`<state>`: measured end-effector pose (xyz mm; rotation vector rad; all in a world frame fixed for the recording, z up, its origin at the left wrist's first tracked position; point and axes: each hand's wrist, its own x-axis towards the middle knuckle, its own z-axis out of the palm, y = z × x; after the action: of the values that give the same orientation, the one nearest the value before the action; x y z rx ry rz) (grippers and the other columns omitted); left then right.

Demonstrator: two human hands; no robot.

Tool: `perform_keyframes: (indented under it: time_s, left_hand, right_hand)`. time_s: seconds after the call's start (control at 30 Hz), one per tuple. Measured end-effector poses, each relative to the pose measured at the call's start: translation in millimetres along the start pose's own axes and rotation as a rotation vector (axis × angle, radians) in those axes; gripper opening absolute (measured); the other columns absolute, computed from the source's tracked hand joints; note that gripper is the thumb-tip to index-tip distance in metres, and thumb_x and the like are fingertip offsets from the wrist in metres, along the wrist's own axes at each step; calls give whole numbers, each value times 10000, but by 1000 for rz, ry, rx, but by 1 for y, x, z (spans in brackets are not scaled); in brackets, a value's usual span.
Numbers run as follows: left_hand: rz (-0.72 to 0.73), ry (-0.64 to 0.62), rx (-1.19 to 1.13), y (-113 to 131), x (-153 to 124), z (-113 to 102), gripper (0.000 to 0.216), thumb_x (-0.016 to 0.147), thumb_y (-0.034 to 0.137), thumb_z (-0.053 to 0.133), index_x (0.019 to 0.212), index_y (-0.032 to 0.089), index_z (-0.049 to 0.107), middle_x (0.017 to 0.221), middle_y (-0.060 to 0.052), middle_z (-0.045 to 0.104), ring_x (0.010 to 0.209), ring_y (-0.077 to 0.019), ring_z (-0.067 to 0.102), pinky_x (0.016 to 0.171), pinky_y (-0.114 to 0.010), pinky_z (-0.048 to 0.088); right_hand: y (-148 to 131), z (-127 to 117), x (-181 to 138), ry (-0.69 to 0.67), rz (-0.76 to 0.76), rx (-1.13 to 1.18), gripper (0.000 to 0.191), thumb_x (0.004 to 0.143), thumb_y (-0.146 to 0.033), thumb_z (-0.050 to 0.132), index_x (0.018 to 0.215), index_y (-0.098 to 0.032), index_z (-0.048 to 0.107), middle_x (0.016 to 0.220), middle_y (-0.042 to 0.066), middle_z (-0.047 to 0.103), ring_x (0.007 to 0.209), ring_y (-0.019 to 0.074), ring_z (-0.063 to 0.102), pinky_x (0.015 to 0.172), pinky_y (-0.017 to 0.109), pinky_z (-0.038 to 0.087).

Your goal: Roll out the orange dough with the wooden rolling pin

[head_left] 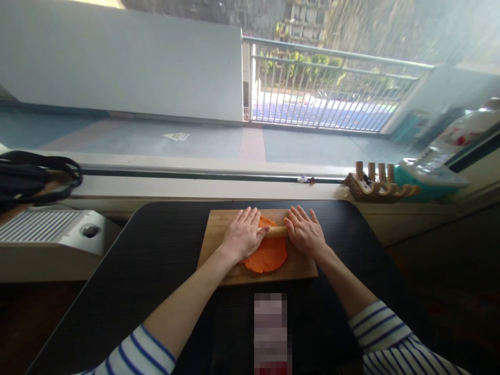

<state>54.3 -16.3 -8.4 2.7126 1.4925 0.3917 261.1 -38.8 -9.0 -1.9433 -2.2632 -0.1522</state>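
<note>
Striped sleeves (135,354) come in at both lower corners, with a pixelated strip (271,330), too blurred to name, between them. From the left, the left hand (242,233) lies over the left end of the pin (275,232), fingers stretched towards the board's far edge rather than wrapped round, thumb along the wood. Beneath the pin, the orange dough (267,255) sits mid-board, most of it on the near side and its ragged rim close to the near edge. The right hand (307,232) presses the right end likewise, palm down, fingers spread, no curled grasp showing. Good rolling here, I would judge, calls for equal weight from both palms, a straight push, lighter pressure at the cracked rim, and a quarter turn of the dough now and then so that it spreads evenly and stays off the board's near edge. The wooden board (213,224) lies by the far edge of the black table (160,245), between its two rounded far corners. Off the table's left edge are a black bag (23,177) and a white box (39,226) with a slatted top; past the far edge run the sill (175,190) and window, a railing (320,88) outside; beyond the far right corner, a peg rack (380,185), a teal tub (433,185) and a bottle (449,138).
</note>
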Motion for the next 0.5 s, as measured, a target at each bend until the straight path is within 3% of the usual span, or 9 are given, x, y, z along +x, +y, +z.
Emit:
perform_keyframes:
  time_s: [0.33,0.5]
  left_hand:
    - [96,81,12,20,-53,-2,594,958,474,279,1348,56,442,1429,-165,417,1363,-254,322,1131,-445,265]
    - [67,83,28,21,-49,-2,607,958,480,269,1352,50,436,1429,-166,414,1365,-252,319,1129,-436,276]
  right_hand:
    - [-4,3,-67,170,-81,19,488,982,-370,279,1354,-109,459,1426,98,437,1351,224,335,1129,421,173]
    - [-3,1,-59,136,-86,6,501,988,-378,249,1347,-103,465,1416,95,450,1346,222,344,1132,423,158]
